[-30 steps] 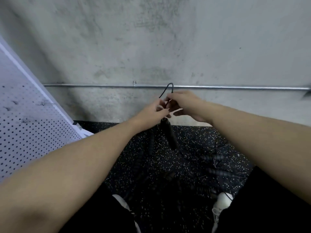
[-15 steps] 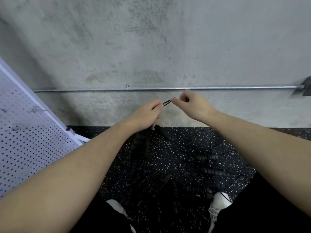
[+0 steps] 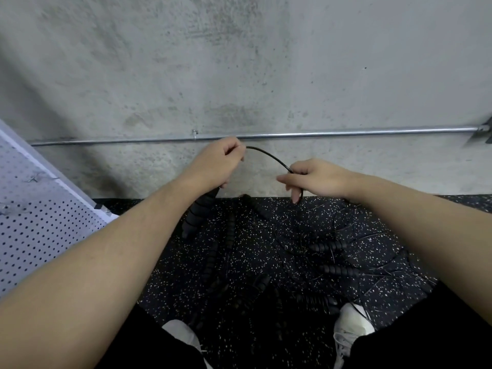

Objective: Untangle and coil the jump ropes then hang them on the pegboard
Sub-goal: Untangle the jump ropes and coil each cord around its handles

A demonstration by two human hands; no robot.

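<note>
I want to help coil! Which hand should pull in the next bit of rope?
Probably the right hand: it pinches the free cord, while the left hand already holds the handle.

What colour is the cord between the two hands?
Black, seen in the head view: the cord arcs between the left hand and right hand.

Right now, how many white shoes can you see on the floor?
2. One white shoe sits at the bottom, left of centre, partly behind a black trouser leg. The other shoe is at bottom right, near the loose ropes. Neither shows in full.
</note>
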